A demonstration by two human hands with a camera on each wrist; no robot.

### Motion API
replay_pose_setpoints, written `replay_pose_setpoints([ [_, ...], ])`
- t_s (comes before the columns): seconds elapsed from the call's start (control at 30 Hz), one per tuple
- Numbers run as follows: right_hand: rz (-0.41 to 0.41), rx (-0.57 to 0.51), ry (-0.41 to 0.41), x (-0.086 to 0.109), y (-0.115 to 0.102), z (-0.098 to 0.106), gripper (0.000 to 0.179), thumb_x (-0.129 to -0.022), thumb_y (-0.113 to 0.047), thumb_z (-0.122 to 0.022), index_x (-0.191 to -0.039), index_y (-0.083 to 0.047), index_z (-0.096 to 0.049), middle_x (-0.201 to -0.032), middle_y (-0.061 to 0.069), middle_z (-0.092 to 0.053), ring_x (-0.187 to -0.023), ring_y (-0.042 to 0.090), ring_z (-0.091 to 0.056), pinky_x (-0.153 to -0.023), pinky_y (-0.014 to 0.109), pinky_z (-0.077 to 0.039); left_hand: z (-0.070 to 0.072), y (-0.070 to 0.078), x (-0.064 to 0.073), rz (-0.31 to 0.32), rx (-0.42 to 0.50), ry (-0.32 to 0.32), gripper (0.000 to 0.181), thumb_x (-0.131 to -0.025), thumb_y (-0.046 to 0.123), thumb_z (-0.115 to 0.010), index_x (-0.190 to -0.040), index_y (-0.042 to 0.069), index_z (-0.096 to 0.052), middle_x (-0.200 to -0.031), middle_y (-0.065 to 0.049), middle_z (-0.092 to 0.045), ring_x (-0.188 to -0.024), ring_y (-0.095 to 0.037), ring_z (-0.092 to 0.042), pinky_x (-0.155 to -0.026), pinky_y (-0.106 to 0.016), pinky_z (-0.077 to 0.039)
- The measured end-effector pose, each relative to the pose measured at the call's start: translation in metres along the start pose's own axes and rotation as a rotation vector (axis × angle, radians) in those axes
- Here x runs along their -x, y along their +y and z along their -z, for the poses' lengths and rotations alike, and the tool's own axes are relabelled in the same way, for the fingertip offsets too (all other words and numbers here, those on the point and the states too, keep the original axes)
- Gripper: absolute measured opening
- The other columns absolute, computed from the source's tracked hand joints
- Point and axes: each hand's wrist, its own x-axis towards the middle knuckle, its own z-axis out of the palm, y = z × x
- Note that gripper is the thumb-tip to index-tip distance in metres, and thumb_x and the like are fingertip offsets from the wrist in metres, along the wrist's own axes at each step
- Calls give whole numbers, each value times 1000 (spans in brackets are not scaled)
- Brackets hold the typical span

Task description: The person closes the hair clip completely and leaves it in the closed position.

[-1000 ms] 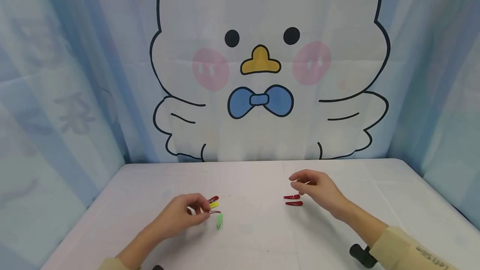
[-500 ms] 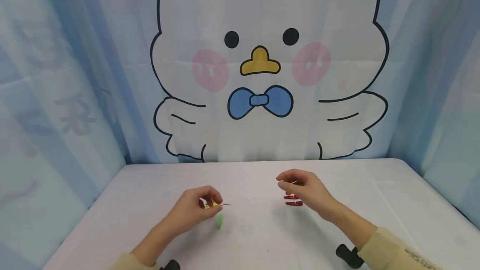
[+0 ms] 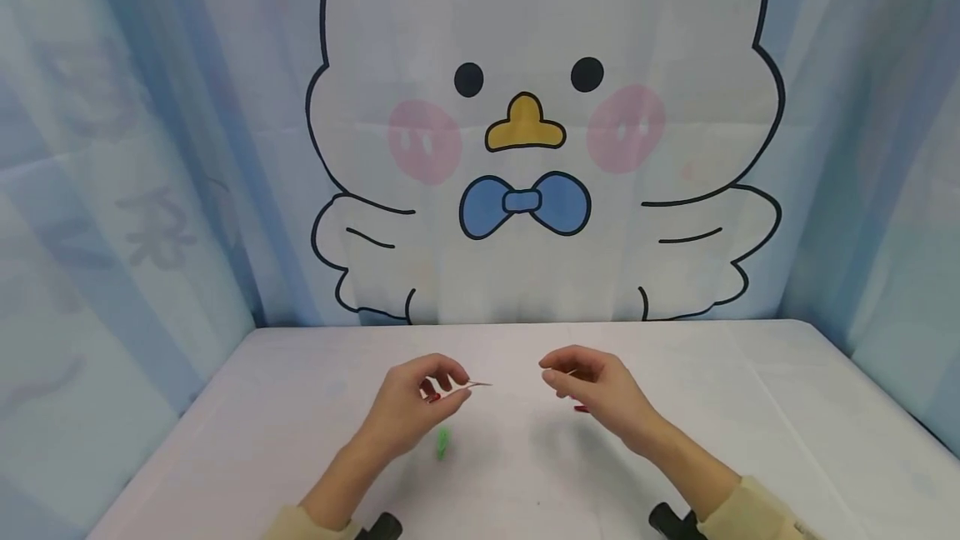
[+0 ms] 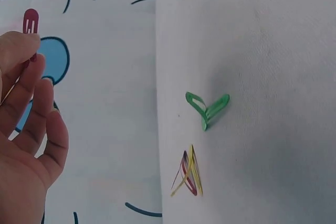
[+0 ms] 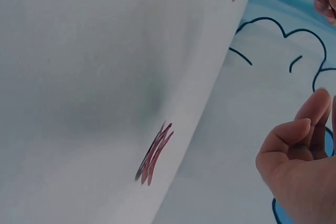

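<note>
My left hand (image 3: 420,402) is raised above the table and pinches a dark red snap hair clip (image 4: 30,22) between thumb and index finger. Its tip (image 3: 482,384) points toward the right hand. My right hand (image 3: 600,390) hovers opposite, fingers loosely bent and nothing between them. Beneath it lie red hair clips (image 5: 153,156), mostly covered by the hand in the head view. A spread green hair clip (image 4: 207,109) lies on the table below the left hand. Beside it, a yellow and a red clip (image 4: 190,174) lie close together, largely hidden behind the left hand from the head.
The white table (image 3: 525,482) ends at a curtain (image 3: 517,273) printed with a cartoon bird. Light blue curtains (image 3: 112,232) hang on both sides. Dark wrist-worn devices (image 3: 382,526) show near both cuffs.
My left hand has lifted the red clip from among the others and carried it right and up. My right hand has moved left toward it, passing over the red clips.
</note>
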Motion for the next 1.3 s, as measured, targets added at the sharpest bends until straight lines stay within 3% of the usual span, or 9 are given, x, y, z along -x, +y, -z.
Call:
replay_pose_setpoints([
  [0.1,16,3,2,0,1,-5,25,-95,-24,-71,-115,-7,-71,-97,7,-65,-87,22,-61,-72,36,-48,-6,4,-1,-17,2,15,20,-84,1,-80,-95,15,-71,-87,9,-66,-82,-14,-58,-70,-30,-51],
  [0.33,68,-61,-17,0,4,-17,26,-96,-23,-71,-114,-4,-71,-105,12,-67,-89,24,-62,-90,45,-45,-15,10,-1,-74,1,49,20,-83,2,-81,-96,14,-71,-90,11,-68,-83,-14,-59,-71,-33,-52],
  [0.53,82,-87,-7,-1,3,-27,26,-95,-23,-71,-113,-3,-71,-102,11,-69,-90,23,-62,-88,41,-47,-20,9,-3,-127,11,79,20,-83,1,-81,-95,13,-71,-90,10,-69,-82,-11,-59,-70,-39,-55],
  [0.8,88,-98,15,-1,-1,-38,24,-93,-22,-74,-105,-1,-73,-91,9,-68,-86,21,-61,-82,39,-49,-28,7,-4,-223,27,141,20,-81,-1,-81,-94,11,-71,-89,4,-71,-79,-15,-61,-67,-36,-54],
  [1.1,64,-87,54,0,0,-46,21,-91,-21,-77,-102,-3,-75,-95,6,-70,-91,22,-61,-82,34,-50,-32,5,-2,-235,-15,170,24,-79,0,-84,-95,14,-72,-90,10,-69,-80,-10,-60,-68,-32,-53],
  [1.3,72,-67,101,0,1,-47,17,-91,-20,-77,-99,-6,-76,-91,5,-70,-88,20,-60,-78,32,-49,-33,1,-2,-227,40,154,29,-80,1,-85,-102,14,-70,-95,10,-69,-82,-13,-61,-69,-35,-54],
])
